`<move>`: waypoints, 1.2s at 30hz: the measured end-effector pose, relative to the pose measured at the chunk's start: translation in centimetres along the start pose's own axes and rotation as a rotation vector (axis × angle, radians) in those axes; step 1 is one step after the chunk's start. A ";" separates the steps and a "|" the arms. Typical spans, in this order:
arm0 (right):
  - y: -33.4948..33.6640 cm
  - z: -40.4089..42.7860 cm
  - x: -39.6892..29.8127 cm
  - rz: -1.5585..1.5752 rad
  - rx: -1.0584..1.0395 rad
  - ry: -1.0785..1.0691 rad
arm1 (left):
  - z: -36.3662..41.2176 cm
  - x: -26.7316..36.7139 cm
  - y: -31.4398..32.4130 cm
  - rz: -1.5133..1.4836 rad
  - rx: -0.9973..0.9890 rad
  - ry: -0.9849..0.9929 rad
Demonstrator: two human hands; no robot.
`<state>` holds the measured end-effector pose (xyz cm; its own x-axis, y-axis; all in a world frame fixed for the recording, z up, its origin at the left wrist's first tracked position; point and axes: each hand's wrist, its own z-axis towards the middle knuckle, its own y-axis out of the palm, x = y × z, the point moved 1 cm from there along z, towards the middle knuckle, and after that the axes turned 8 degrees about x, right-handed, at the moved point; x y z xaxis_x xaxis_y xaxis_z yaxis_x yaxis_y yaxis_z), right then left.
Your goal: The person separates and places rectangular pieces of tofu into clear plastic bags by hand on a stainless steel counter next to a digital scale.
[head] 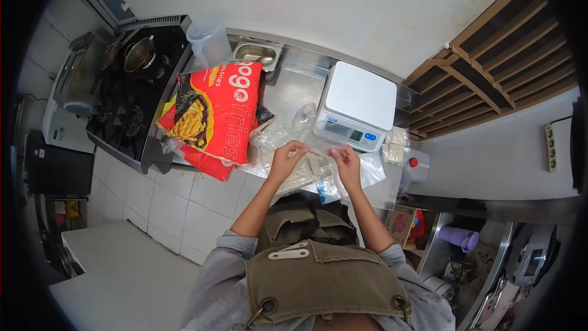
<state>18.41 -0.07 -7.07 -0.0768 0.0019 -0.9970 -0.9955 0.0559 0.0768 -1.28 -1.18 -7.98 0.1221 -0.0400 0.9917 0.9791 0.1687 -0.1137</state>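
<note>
My left hand (288, 158) and my right hand (345, 161) pinch the two sides of a clear plastic bag (318, 146) between thumb and fingers. The bag spans the gap between my hands, in front of a white CAS digital scale (360, 96). More clear plastic bags (288, 177) lie loosely on the steel worktop (298, 76) under and around my hands. A clear packet with blue print (327, 189) hangs partly over the front edge, near my right hand. What the held bag contains is too small to tell.
Left of my hands lie large red bags of frozen fries (229, 115), with a translucent plastic jug (209, 41) and a steel pan (257, 53) behind. A black gas stove (133, 87) adjoins the worktop. Wrapped packets (395, 145) and a red-capped jerrycan (417, 165) stand right.
</note>
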 end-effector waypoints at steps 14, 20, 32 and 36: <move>0.3 -4.7 4.9 -0.191 0.022 0.284 | -5.5 -2.3 -1.7 0.222 0.266 -0.336; 1.1 -5.2 5.6 -0.298 0.029 0.214 | -4.7 -0.2 -1.8 0.489 0.196 -0.011; 1.5 -5.2 5.9 -0.363 -0.007 0.268 | -4.7 -1.9 -1.1 0.793 0.131 -0.111; 1.5 -4.9 4.6 -0.300 -0.125 0.459 | -4.9 -0.9 -0.9 0.526 0.195 -0.141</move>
<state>16.29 -4.91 -11.48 0.2218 -0.4318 -0.8743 -0.9744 -0.1319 -0.1821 -1.44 -6.12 -9.03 0.5484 0.2274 0.8047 0.7427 0.3097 -0.5937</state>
